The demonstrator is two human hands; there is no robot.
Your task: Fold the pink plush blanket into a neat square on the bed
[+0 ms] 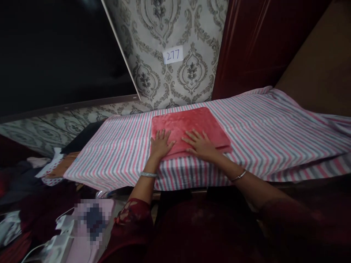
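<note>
A folded red plush cloth [192, 118] lies on a striped sheet [120, 146] of pink, grey and white. My left hand [161, 145] rests flat on its left front part, fingers spread. Just to the right, my right hand [201, 145] presses flat on the front middle of the cloth, also with fingers apart. Folded layers show along the cloth's front edge. Neither hand grips anything. A bangle [148, 175] circles the left wrist, and a thin bracelet [239, 175] the right.
Behind the table stands a patterned wall with a paper label [173, 54] reading 277. A large dark screen [60, 51] is at the left, a dark red door panel [255, 44] at the right. Clothes [46, 204] and a power strip [59, 241] lie low at left.
</note>
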